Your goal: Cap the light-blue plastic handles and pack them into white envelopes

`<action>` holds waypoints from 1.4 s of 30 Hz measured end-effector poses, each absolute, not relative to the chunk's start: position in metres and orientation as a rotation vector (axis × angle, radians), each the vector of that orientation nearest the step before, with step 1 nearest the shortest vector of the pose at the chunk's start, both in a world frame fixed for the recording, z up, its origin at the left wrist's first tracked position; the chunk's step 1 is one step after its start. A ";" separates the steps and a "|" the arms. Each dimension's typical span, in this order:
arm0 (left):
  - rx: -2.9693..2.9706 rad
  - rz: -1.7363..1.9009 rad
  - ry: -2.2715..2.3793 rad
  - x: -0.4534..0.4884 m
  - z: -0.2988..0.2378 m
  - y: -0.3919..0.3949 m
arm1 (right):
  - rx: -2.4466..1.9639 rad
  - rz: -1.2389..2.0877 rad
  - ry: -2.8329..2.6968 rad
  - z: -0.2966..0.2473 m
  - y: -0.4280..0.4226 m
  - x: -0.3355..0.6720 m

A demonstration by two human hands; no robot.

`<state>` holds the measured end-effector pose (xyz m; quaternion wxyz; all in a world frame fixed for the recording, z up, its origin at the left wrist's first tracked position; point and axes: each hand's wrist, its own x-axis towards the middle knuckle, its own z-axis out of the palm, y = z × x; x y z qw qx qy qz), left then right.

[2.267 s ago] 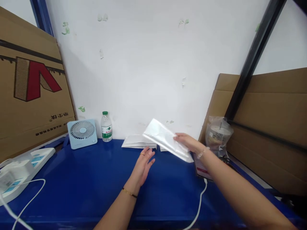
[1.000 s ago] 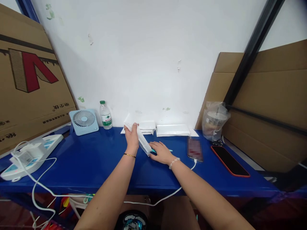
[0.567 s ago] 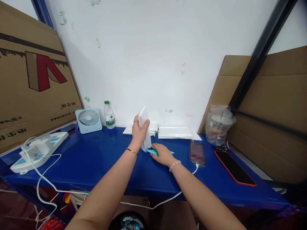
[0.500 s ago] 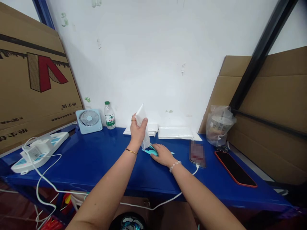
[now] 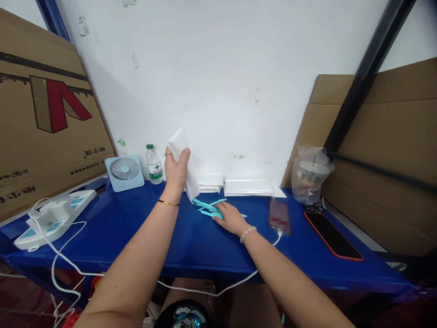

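Note:
My left hand [image 5: 176,169] is closed around a white plastic bag [image 5: 192,175], held tilted above the table. The bag's lower end hangs just above several thin turquoise strips [image 5: 209,207], which lie crossed in a loose pile. Palm down, my right hand [image 5: 232,219] lies over the right part of the pile, thumb apart from the fingers. It covers some of the strips, and the fingertips are partly hidden. Behind the pile, against the wall, are a stack of folded white bags [image 5: 210,183] and a second white stack [image 5: 248,187].
On the blue table [image 5: 136,237] stand a small fan [image 5: 124,173], a water bottle [image 5: 154,166] and a power strip [image 5: 56,221] at left. At right are a charging phone [image 5: 280,216], a red-edged phone [image 5: 332,235] and a bagged cup [image 5: 310,177]. A white cable [image 5: 235,288] crosses the front edge.
My left hand has moved left and slightly up with the white bag. More turquoise strips now show on the table below it. My right hand has stayed almost in place.

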<state>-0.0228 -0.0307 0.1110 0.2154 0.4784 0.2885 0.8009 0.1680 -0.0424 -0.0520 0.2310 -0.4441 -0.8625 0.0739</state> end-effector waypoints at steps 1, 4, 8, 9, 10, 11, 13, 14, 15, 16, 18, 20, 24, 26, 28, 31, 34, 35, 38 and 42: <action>1.324 2.232 0.777 -0.027 0.114 -0.030 | -1.218 0.203 -2.373 -0.052 -0.042 0.168; 1.324 2.258 0.713 -0.039 0.125 -0.029 | -1.222 0.210 -2.372 -0.053 -0.043 0.169; 1.301 2.258 0.698 -0.047 0.135 -0.031 | -1.224 0.212 -2.369 -0.053 -0.042 0.169; 1.321 2.253 0.718 -0.047 0.136 -0.031 | -1.222 0.210 -2.370 -0.054 -0.042 0.169; 1.353 2.245 0.740 -0.047 0.136 -0.031 | -1.221 0.208 -2.371 -0.054 -0.042 0.169; 1.390 2.238 0.757 -0.046 0.136 -0.031 | -1.220 0.205 -2.372 -0.054 -0.042 0.169; 1.446 2.241 0.764 -0.044 0.133 -0.028 | -1.220 0.202 -2.372 -0.054 -0.042 0.169; 1.451 2.250 0.760 -0.042 0.130 -0.027 | -1.220 0.200 -2.372 -0.053 -0.043 0.169; 1.440 2.251 0.764 -0.040 0.126 -0.024 | -1.219 0.199 -2.372 -0.053 -0.043 0.169; 1.413 2.235 0.776 -0.038 0.121 -0.021 | -1.218 0.197 -2.374 -0.053 -0.043 0.169; 1.293 2.155 0.815 -0.037 0.109 -0.014 | -1.220 0.190 -2.371 -0.053 -0.042 0.169; 1.076 2.080 0.804 -0.039 0.098 -0.007 | -1.223 0.188 -2.369 -0.053 -0.042 0.168; 0.689 1.929 0.763 -0.055 0.091 0.001 | -1.217 0.183 -2.362 -0.055 -0.042 0.166; 0.663 1.946 0.782 -0.066 0.092 0.002 | -1.216 0.182 -2.356 -0.053 -0.043 0.165; 0.813 2.124 0.864 -0.079 0.091 -0.001 | -1.202 0.183 -2.344 -0.048 -0.043 0.169; 1.388 2.289 1.322 -0.101 0.084 -0.006 | -1.193 0.199 -2.218 -0.037 -0.037 0.190; 2.003 1.696 1.960 -0.121 0.061 -0.012 | -1.294 0.310 -2.035 -0.029 -0.026 0.224; 2.127 1.413 2.081 -0.126 0.051 -0.013 | -1.363 0.375 -2.010 -0.029 -0.022 0.235; 2.195 0.654 2.263 -0.129 0.016 -0.015 | -1.524 0.555 -2.080 -0.028 -0.018 0.261; 2.396 0.550 2.137 -0.101 -0.015 -0.017 | -1.519 0.691 -2.229 -0.026 -0.023 0.270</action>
